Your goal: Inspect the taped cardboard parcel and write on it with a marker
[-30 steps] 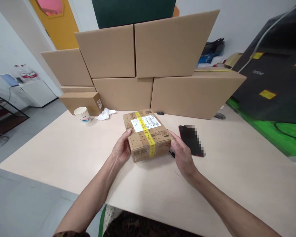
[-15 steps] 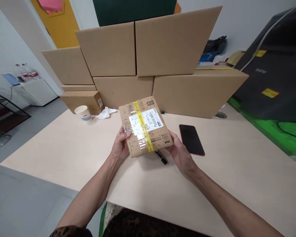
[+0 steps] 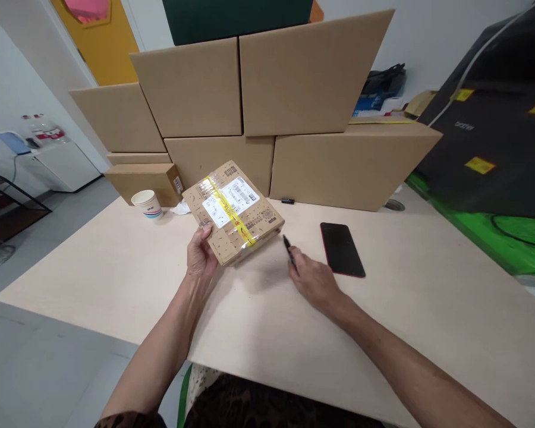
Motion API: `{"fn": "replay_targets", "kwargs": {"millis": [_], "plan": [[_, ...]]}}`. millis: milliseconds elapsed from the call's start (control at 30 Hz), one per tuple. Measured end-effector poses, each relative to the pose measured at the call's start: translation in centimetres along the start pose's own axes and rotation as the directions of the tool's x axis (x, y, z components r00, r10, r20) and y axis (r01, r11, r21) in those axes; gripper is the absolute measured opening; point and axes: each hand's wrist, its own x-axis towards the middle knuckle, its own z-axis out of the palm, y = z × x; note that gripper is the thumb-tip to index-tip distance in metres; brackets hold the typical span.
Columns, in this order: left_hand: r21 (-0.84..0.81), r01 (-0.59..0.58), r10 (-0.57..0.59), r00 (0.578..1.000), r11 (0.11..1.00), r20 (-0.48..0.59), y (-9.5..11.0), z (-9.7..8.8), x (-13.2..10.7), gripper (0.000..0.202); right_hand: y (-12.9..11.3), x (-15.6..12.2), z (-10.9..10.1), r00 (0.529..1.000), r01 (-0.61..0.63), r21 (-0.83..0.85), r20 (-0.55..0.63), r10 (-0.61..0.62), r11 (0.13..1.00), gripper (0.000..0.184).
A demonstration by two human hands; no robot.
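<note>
The left hand (image 3: 200, 257) gripped the parcel (image 3: 232, 212) at its 7 o'clock corner and held it tilted above the bench (image 3: 116, 279). The parcel was a flat brown carton with a white label, one yellow tape strip across it and clear tape. At its 4 o'clock, the right hand (image 3: 314, 282) closed on a black pen (image 3: 288, 249). A dark phone (image 3: 341, 249) lay at 3 o'clock.

The parcel (image 3: 233, 212) hides the left hand's (image 3: 200, 257) fingertips; its label print is too small to read.
</note>
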Motion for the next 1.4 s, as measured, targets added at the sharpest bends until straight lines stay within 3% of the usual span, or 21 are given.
{"fn": "replay_targets", "kwargs": {"millis": [67,167,233,300,333,400,467,500,567,733,900,1067,1200,1300,1400], "plan": [[0.012,0.035,-0.036,0.999,0.999,0.038,-0.4,0.2,-0.4,0.037,1.7,1.1,-0.8,0.987,-0.152,-0.046,-0.056,0.15,0.987,0.033],[0.013,0.091,-0.092,0.993,0.996,0.077,-0.9,0.7,-1.0,0.047,4.0,1.9,-2.0,0.957,-0.264,-0.049,-0.136,0.255,0.963,0.026],[0.017,0.123,-0.124,0.988,0.992,0.088,-1.1,0.9,-1.4,0.049,4.8,1.9,-2.4,0.937,-0.257,0.105,-0.216,0.274,0.961,0.029],[0.024,0.158,-0.16,0.981,0.987,0.111,-1.2,1.2,-1.7,0.052,4.8,1.7,-2.4,0.926,-0.153,0.421,-0.255,0.279,0.894,0.043],[0.03,0.171,-0.174,0.976,0.985,0.129,-1.3,1.3,-1.9,0.055,4.5,1.6,-2.3,0.932,-0.084,0.596,-0.238,0.275,0.798,0.05],[0.053,0.174,-0.18,0.969,0.983,0.169,-1.3,1.4,-2.1,0.061,3.8,1.3,-2.1,0.963,-0.003,0.853,-0.138,0.231,0.522,0.062],[0.085,0.14,-0.155,0.966,0.987,0.205,-1.3,1.6,-2.2,0.067,3.1,1.0,-2.1,0.987,-0.018,0.961,-0.028,0.161,0.277,0.068],[0.101,0.119,-0.139,0.965,0.988,0.223,-1.3,1.6,-2.3,0.07,2.8,0.9,-2.2,0.992,-0.038,0.979,0.013,0.122,0.201,0.068],[0.129,0.095,-0.126,0.957,0.987,0.26,-1.2,1.7,-2.4,0.073,2.3,0.7,-2.6,0.998,-0.057,0.99,0.052,0.047,0.128,0.067],[0.172,0.102,-0.158,0.92,0.98,0.359,-0.8,1.5,-2.4,0.076,2.3,0.6,-2.6,0.998,0.044,0.995,-0.039,-0.044,0.095,0.079],[0.238,0.037,-0.133,0.905,0.971,0.403,-0.4,1.0,-2.1,0.077,3.0,0.9,-1.6,0.984,0.167,0.971,-0.153,-0.096,0.169,0.091],[0.311,-0.05,-0.094,0.898,0.949,0.429,-1.0,0.3,-1.6,0.083,3.0,0.7,-1.7,0.978,0.21,0.956,-0.204,-0.05,0.203,0.103],[0.325,-0.135,-0.009,0.913,0.936,0.407,-1.5,0.2,-1.5,0.062,3.0,0.4,-1.9,0.981,0.192,0.966,-0.192,-0.016,0.176,0.111],[0.299,-0.145,0.026,0.929,0.943,0.37,-1.3,0.3,-1.6,0.038,2.9,0.3,-1.8,0.977,0.213,0.969,-0.215,0.008,0.122,0.106],[0.239,-0.085,-0.005,0.935,0.967,0.354,-0.7,0.4,-1.7,0.037,2.5,0.5,-1.7,0.969,0.24,0.971,-0.241,0.064,0.024,0.085]]}}
